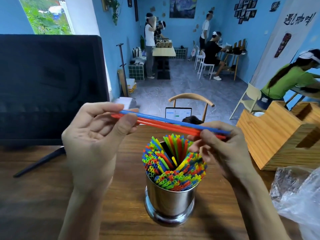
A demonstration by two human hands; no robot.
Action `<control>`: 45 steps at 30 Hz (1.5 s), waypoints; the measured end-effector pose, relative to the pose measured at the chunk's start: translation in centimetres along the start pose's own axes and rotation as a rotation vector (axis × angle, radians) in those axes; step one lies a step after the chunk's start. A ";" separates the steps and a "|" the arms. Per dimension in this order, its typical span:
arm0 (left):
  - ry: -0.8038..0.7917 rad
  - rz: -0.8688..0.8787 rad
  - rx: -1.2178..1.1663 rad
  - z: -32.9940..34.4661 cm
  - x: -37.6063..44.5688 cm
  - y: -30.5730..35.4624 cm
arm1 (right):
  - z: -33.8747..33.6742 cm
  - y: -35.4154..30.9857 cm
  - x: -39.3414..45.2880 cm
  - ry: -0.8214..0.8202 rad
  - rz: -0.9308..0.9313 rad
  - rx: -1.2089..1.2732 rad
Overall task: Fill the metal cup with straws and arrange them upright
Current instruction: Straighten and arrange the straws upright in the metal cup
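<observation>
1. Blue walls (pixel 221 32) surround me, hung with a dark painting (pixel 182 6) and framed photos (pixel 245 10).
2. Grey tiled floor (pixel 187 84) beyond my wooden table (pixel 34 196).
3. Window (pixel 46 16) at left shows greenery.
4. White chairs (pixel 203 64) stand far back.

Café: blue walls (pixel 225 40), dining tables (pixel 163 51), chairs (pixel 204 64).

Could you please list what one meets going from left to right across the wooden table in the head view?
Black monitor stand foot → left hand → shiny metal cup packed with coloured straws → right hand → pale wooden box
</observation>
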State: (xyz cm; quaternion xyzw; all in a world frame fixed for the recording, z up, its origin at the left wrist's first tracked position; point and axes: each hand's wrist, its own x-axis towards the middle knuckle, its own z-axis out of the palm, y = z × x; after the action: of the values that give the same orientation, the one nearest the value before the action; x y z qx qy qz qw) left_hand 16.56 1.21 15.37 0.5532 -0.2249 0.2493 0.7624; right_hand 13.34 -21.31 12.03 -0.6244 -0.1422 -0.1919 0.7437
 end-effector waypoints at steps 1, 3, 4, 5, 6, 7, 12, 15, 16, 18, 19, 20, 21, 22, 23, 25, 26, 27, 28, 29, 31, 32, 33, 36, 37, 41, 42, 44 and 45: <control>-0.026 -0.053 0.007 -0.2 0.2 -0.2 | -0.4 -0.1 0.1 0.012 0.021 0.045; -0.110 -0.156 0.051 -0.4 0.4 -1.0 | -1.0 0.1 0.4 0.102 0.049 0.135; -0.184 -0.210 0.070 -0.2 0.3 -1.2 | -1.1 0.4 0.5 0.147 0.051 0.181; -0.249 -0.253 0.067 0.0 0.2 -1.4 | -0.9 0.3 0.5 0.178 0.045 0.230; -0.308 -0.299 0.080 0.2 0.0 -1.7 | -0.6 0.1 0.7 0.202 0.048 0.256; -0.358 -0.330 0.105 0.5 -0.2 -1.9 | -0.4 0.0 0.7 0.228 0.052 0.257; -0.617 -0.286 0.525 1.1 -1.1 -2.9 | 0.2 0.2 0.3 0.300 -0.100 0.099; -0.662 -0.131 0.697 0.8 -0.9 -2.9 | 0.4 -0.3 0.0 0.330 -0.203 -0.158; -0.636 -0.083 0.687 0.7 -0.7 -3.0 | 0.6 -0.2 -0.1 0.326 -0.225 -0.246; -0.510 -0.073 0.610 0.7 -0.4 -3.4 | 0.8 0.2 -0.1 0.277 -0.206 -0.427; -0.441 -0.117 0.576 0.7 -0.2 -3.9 | 0.9 0.5 -0.1 0.231 -0.165 -0.525; -0.396 -0.183 0.564 0.8 -0.1 -4.6 | 0.8 0.9 0.0 0.177 -0.135 -0.631; -0.397 -0.265 0.590 0.7 0.0 -5.4 | 0.9 1.1 0.0 0.122 -0.115 -0.743; -0.449 -0.344 0.648 0.6 0.1 -6.0 | 0.8 1.3 -0.1 0.071 -0.114 -0.830; -0.524 -0.412 0.698 0.5 0.1 -6.6 | 0.9 1.3 -0.1 0.029 -0.118 -0.883; -0.597 -0.508 0.692 0.3 0.1 -7.3 | 0.8 1.1 -0.2 -0.038 -0.114 -0.960; -0.590 -0.531 0.672 0.3 0.1 -7.4 | 0.7 1.2 -0.2 -0.064 -0.114 -0.991; -0.572 -0.535 0.664 0.2 0.2 -7.4 | 0.7 1.3 -0.1 -0.082 -0.116 -1.005; -0.557 -0.528 0.673 0.2 0.3 -7.3 | 0.7 1.5 -0.1 -0.095 -0.116 -1.000; -0.544 -0.521 0.684 0.3 0.3 -7.2 | 0.6 1.6 -0.1 -0.111 -0.098 -0.987; -0.522 -0.493 0.706 0.1 0.2 -7.1 | 0.7 1.8 -0.2 -0.124 -0.077 -0.989; -0.513 -0.464 0.719 0.1 0.2 -7.0 | 0.7 1.8 -0.2 -0.125 -0.075 -0.990; -0.510 -0.422 0.737 0.0 0.2 -6.9 | 0.7 1.7 -0.2 -0.123 -0.076 -0.983; -0.532 -0.140 0.827 0.1 0.2 -6.2 | 0.8 1.4 -0.3 -0.083 -0.111 -0.939; -0.522 -0.027 0.841 0.2 0.2 -5.7 | 0.9 1.4 -0.3 -0.069 -0.126 -0.933; -0.453 0.236 0.686 0.6 0.0 -3.9 | 1.1 1.0 -0.1 -0.090 -0.183 -0.977; -0.445 0.259 0.620 0.6 -0.2 -3.4 | 1.1 0.9 -0.2 -0.122 -0.175 -0.971; -0.416 0.281 0.509 0.8 -0.4 -2.2 | 1.3 0.8 -0.3 -0.196 -0.169 -0.934; -0.382 0.300 0.482 0.8 -0.5 -1.7 | 1.4 0.8 -0.4 -0.227 -0.174 -0.919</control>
State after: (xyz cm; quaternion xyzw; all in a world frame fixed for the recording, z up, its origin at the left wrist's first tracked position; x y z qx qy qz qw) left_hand 17.17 -0.06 13.99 0.7147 -0.3773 0.2966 0.5088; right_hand 13.42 -19.73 11.40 -0.8912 -0.1748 -0.2268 0.3518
